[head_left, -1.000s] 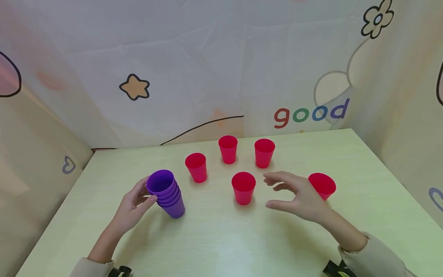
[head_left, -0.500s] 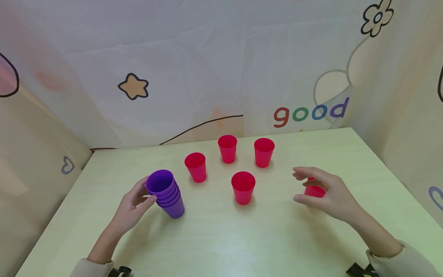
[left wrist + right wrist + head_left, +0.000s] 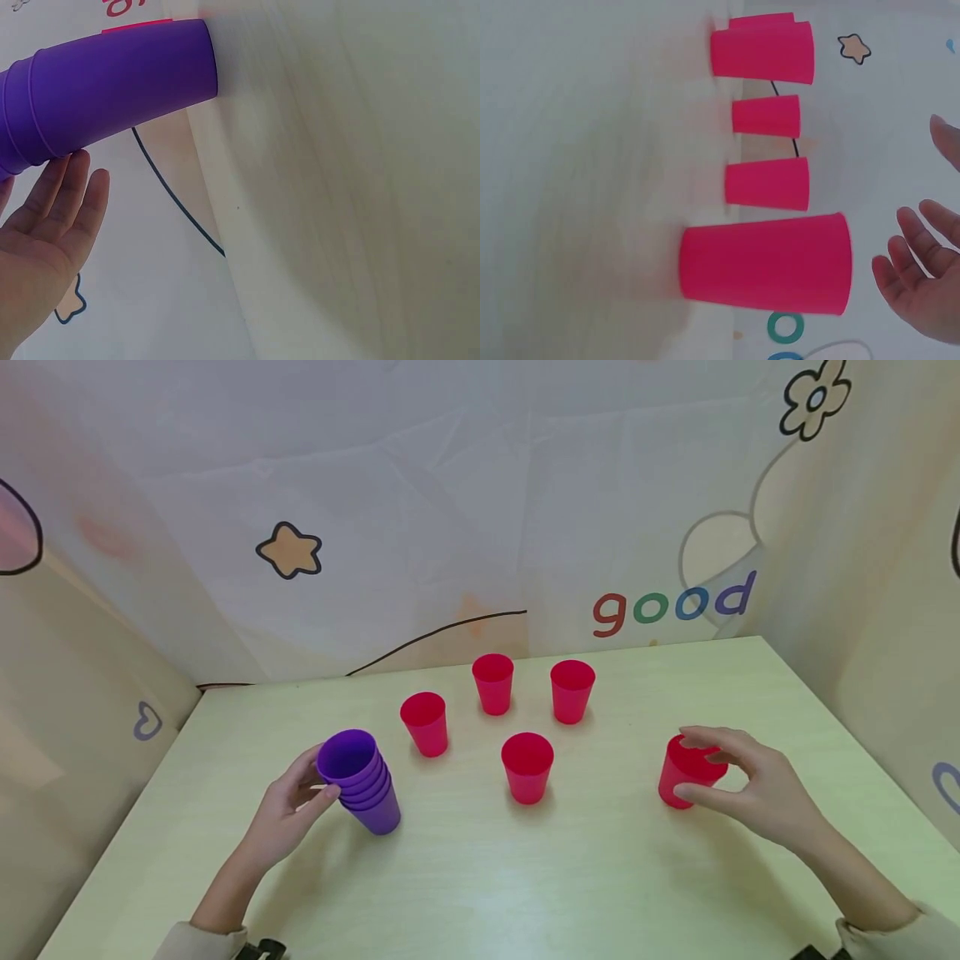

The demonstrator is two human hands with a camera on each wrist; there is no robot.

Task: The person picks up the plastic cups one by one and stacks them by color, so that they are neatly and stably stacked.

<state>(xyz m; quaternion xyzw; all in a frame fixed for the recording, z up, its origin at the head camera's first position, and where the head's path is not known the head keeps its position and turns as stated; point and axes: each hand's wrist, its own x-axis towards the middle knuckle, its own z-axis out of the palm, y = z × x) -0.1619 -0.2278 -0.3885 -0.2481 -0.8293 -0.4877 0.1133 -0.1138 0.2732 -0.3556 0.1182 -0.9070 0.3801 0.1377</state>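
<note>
On the left of the table, a stack of purple cups (image 3: 378, 806) stands with its mouth up. My left hand (image 3: 288, 810) holds it near the rims, thumb in front and fingers behind; in the left wrist view the fingertips (image 3: 77, 169) meet the side of the stack. Over at the right, a red cup (image 3: 678, 772) stands upright, partly covered by my right hand (image 3: 765, 789). That hand is spread around the rim in the head view, its thumb and fingers apart. From the right wrist, the fingers (image 3: 904, 259) show a gap to the red cup.
Several more red cups stand upright: one mid-table (image 3: 527, 772), one farther left (image 3: 426, 727), and two at the back, a left one (image 3: 493, 687) and a right one (image 3: 572, 695). A printed cloth (image 3: 420, 527) hangs behind the pale table (image 3: 480, 885).
My right hand has moved right, away from the middle red cup and across to the rightmost red cup. The left hand and purple stack have stayed in place.
</note>
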